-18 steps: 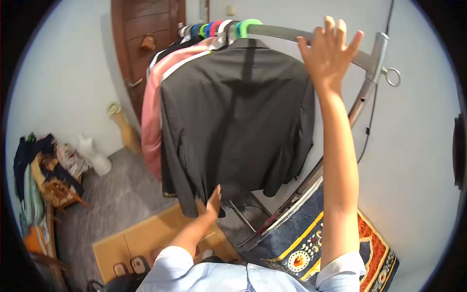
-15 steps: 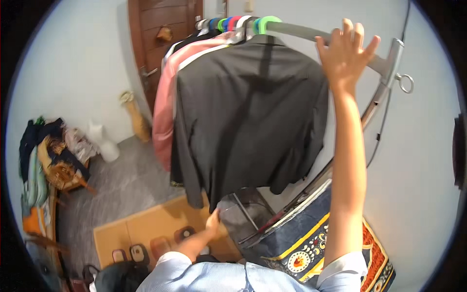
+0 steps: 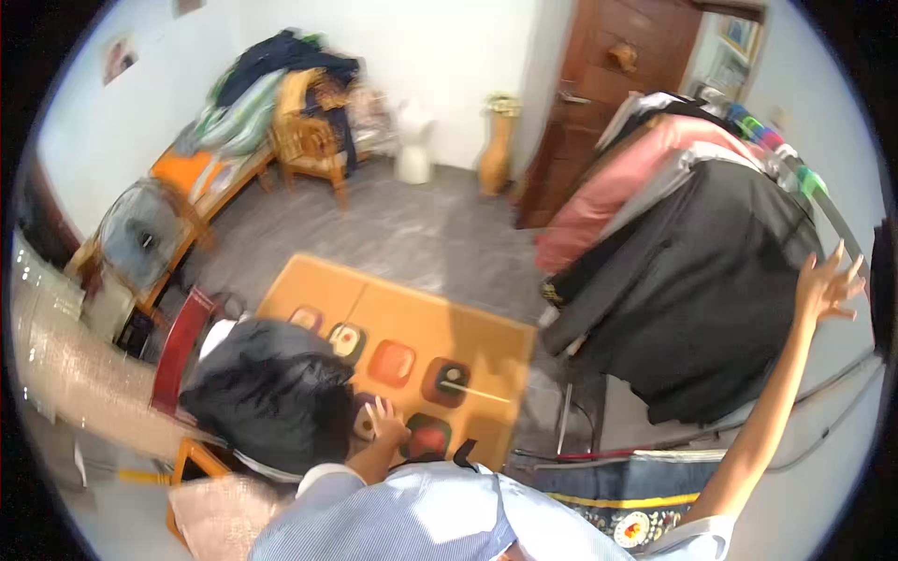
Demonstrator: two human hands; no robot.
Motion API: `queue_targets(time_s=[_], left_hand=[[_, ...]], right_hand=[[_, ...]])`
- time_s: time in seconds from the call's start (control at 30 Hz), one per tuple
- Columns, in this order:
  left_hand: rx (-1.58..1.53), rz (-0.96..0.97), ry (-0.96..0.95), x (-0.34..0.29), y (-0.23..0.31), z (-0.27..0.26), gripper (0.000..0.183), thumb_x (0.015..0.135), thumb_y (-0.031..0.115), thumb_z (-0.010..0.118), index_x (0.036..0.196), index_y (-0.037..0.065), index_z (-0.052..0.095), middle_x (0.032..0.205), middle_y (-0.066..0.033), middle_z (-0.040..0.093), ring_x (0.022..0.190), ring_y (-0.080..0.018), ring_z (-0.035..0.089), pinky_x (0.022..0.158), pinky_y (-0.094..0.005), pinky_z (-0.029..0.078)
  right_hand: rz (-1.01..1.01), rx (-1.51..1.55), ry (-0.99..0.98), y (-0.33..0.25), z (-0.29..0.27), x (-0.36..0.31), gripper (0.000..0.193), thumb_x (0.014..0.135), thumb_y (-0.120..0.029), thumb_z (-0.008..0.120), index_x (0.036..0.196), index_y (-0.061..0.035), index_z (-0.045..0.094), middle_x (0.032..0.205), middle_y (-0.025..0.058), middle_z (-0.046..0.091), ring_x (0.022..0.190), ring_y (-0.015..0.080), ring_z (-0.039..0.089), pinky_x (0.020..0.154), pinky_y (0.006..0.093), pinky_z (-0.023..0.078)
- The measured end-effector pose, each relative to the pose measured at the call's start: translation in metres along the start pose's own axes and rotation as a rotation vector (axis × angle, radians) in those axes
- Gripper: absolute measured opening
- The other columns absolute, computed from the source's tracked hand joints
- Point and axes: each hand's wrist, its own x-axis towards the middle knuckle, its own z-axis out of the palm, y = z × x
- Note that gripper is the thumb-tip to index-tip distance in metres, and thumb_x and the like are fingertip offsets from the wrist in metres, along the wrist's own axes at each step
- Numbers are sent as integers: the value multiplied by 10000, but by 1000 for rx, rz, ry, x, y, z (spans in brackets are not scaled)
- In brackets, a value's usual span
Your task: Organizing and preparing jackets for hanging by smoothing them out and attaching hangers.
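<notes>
My right hand is raised at the right with its fingers spread, beside the grey rail of a clothes rack. Whether it touches the rail I cannot tell. A dark grey jacket hangs from that rail, left of the hand, with a pink garment behind it. Low in the middle, my left hand has its fingers apart and appears to hold nothing. It is close to a bundle of black cloth and over a tan surface with several rounded-square patches.
Behind stand a wooden chair heaped with clothes, a white bust form and a tall tan vase. A fan is at the left, a brown door at the back. A patterned rug lies at lower right.
The view has swung left, putting the rack further right. My left hand, earlier near the jacket's hem, is now by the black cloth. My right hand stays raised near the rail, fingers still spread.
</notes>
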Motion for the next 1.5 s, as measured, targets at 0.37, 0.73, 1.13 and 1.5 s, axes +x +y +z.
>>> queue_targets(time_s=[0.37,0.73,1.13,1.5], left_hand=[[-270,-682,-387,-172,-193,16,655,797,371,537,1408,201,370,1515,-111,200,1402,-399,7,1050,-640,-95],[-627,-1147,-383,-335,-191,109,816,741,522,597,1394,109,336,1488,-201,191,1363,-490,-13,999,-704,-83],[-937,-1750,-296,-293,-160,103,864,705,394,620,1434,101,261,1531,-166,51,1394,-417,-47,998,-674,-146],[-1003,-1903,-108,-182,-262,42,837,747,434,610,1433,118,248,1534,-130,87,1402,-386,23,1036,-663,-42]], right_hand=[[-686,920,-702,-201,-223,-458,738,673,-308,696,1341,-200,401,1520,122,130,1393,412,68,991,728,90],[-1662,1469,-1070,-159,-501,-633,749,695,-385,675,1340,-102,419,1497,151,146,1384,411,57,1042,664,22],[-2056,1544,-1013,-250,-617,-668,679,733,-326,668,1322,-100,419,1487,172,129,1370,423,66,1035,667,66],[-2131,1809,-864,-363,-784,-698,703,724,-412,701,1265,-23,475,1456,187,206,1349,410,160,1039,655,104]])
